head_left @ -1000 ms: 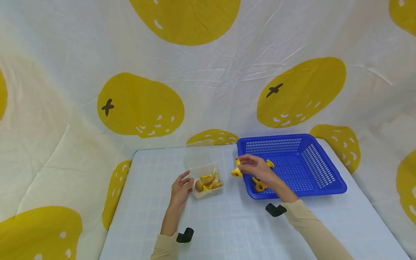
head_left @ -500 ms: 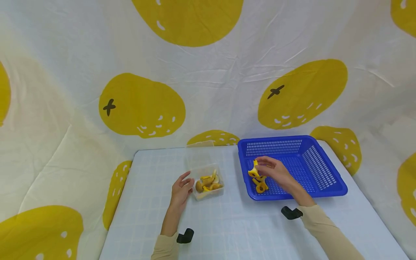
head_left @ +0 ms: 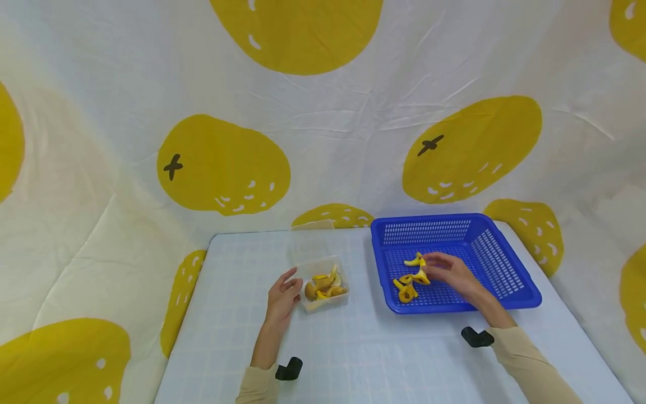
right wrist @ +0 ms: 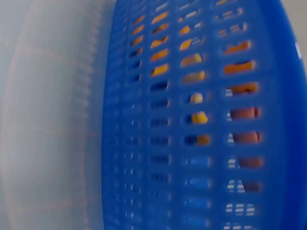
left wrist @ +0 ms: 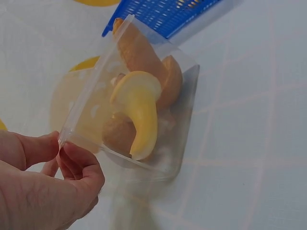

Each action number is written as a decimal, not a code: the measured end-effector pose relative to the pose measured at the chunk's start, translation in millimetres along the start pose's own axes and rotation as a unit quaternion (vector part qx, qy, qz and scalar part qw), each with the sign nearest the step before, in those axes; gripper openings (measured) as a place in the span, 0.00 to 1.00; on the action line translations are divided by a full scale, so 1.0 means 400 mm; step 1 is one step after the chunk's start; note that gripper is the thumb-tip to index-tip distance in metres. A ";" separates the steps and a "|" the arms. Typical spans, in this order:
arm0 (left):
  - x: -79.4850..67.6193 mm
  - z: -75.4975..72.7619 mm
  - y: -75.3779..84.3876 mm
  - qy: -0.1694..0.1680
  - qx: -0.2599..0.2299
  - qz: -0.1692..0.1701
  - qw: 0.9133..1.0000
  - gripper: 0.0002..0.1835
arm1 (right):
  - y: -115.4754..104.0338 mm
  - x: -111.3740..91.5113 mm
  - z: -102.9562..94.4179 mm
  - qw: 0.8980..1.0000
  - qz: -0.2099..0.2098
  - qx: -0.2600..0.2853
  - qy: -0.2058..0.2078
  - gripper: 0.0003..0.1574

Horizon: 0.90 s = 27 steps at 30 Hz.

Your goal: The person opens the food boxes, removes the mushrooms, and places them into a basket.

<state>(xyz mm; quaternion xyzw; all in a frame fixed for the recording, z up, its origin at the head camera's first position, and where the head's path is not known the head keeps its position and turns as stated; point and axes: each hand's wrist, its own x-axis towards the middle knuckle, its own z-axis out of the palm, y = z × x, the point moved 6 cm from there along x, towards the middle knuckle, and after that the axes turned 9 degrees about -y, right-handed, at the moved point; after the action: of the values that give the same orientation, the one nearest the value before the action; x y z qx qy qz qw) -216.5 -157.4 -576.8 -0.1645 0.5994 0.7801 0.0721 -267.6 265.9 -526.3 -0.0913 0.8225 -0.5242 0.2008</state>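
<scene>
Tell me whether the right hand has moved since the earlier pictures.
Yes. The right hand has moved rightward, from the left rim of the blue basket toward its middle, holding a mushroom.

Beige sleeves (head_left: 532, 359), black wrist cameras (head_left: 289, 369)

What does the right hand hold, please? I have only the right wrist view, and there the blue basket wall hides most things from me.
Observer: In the head view, the right hand holds a yellow mushroom.
Operator: Thank you. And what does the left hand do?
Observer: In the left wrist view, the left hand pinches the rim of a clear container.
Operator: Is there something in it?
Observer: Yes, several mushrooms lie inside.
</scene>
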 end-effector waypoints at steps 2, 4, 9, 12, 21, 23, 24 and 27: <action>0.000 0.000 -0.002 -0.001 -0.004 -0.002 1.000 0.26 | 0.013 -0.003 -0.006 1.000 0.007 -0.021 -0.007 0.34; 0.000 0.000 -0.003 -0.004 -0.008 -0.004 1.000 0.26 | 0.025 -0.003 -0.008 0.999 0.015 -0.042 -0.017 0.32; -0.002 0.003 0.000 -0.018 -0.011 -0.002 1.000 0.26 | 0.049 0.014 0.001 0.994 0.034 -0.092 -0.050 0.25; -0.003 0.003 0.001 -0.024 -0.017 -0.002 1.000 0.27 | 0.055 0.029 0.013 0.989 0.041 -0.127 -0.061 0.21; 0.001 0.006 -0.002 -0.036 -0.030 0.000 0.999 0.25 | 0.055 0.054 0.034 0.983 0.044 -0.169 -0.048 0.13; 0.002 0.006 -0.002 -0.034 -0.030 -0.001 0.999 0.25 | 0.055 0.056 0.033 0.983 0.044 -0.175 -0.046 0.13; 0.001 0.005 -0.002 -0.032 -0.031 -0.001 0.999 0.25 | 0.054 0.057 0.033 0.982 0.046 -0.177 -0.045 0.12; -0.001 0.005 0.000 -0.029 -0.030 -0.001 0.999 0.25 | 0.049 0.057 0.034 0.980 0.041 -0.189 -0.052 0.13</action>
<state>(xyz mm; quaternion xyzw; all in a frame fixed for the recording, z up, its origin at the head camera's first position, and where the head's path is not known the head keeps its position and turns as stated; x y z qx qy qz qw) -216.6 -155.7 -576.3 -0.1444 0.5735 0.8019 0.0850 -281.2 254.8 -554.3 -0.1210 0.8980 -0.3455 0.2440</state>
